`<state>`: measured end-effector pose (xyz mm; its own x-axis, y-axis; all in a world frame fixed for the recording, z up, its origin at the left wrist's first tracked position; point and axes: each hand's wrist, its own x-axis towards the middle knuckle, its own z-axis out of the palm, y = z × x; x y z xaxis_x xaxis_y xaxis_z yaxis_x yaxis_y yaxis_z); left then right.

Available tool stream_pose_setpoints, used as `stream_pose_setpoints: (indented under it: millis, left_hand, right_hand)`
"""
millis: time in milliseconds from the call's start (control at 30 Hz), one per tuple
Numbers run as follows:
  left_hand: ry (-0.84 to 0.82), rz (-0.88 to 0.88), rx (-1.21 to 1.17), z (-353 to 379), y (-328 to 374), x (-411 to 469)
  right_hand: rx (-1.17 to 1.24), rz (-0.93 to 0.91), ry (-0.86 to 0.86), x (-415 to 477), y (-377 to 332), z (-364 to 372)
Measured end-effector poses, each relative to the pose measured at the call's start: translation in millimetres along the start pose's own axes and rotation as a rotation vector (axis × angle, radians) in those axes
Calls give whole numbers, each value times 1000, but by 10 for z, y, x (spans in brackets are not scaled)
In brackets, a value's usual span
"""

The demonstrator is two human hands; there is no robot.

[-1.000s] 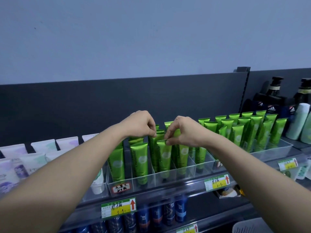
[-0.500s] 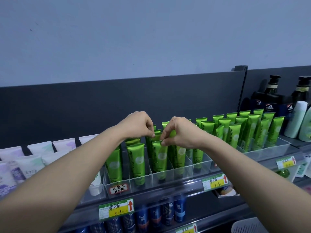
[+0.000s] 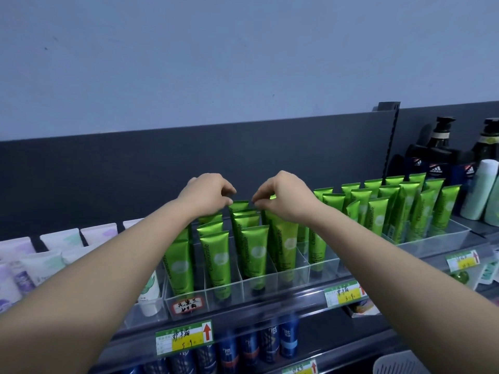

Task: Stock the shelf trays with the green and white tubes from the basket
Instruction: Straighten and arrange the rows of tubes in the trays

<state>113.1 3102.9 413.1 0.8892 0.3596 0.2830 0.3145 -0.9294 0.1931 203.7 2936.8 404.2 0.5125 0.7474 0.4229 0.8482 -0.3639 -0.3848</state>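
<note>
Presently left grip (image 3: 209, 197) and right grip (image 3: 283, 199) pinch the twelve-o'clock green tube (image 3: 239, 205). Likely light and squashy; its stiff crimp suits holding.

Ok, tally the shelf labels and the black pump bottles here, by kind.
Green-and-yellow price tags with red arrows: 4
White handwritten label with a red border: 1
Black pump bottles: 2
Total: 7
</note>
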Motion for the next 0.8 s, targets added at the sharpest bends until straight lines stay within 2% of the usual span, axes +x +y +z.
stream_pose_setpoints:
  millis: [133,300,600,800]
  left_hand:
    - [-4,-7,102,57,-13,70]
    - [45,-15,95,103,1,117]
    - [43,-31,49,111,-18,125]
    - [22,-54,89,25,1,76]
  right_hand:
    - [-99,45,-53,120,40,90]
    - [-122,-6,-73,181,28,110]
    - [-72,-4,-84,184,29,131]
    - [49,38,-65,53,33,-75]
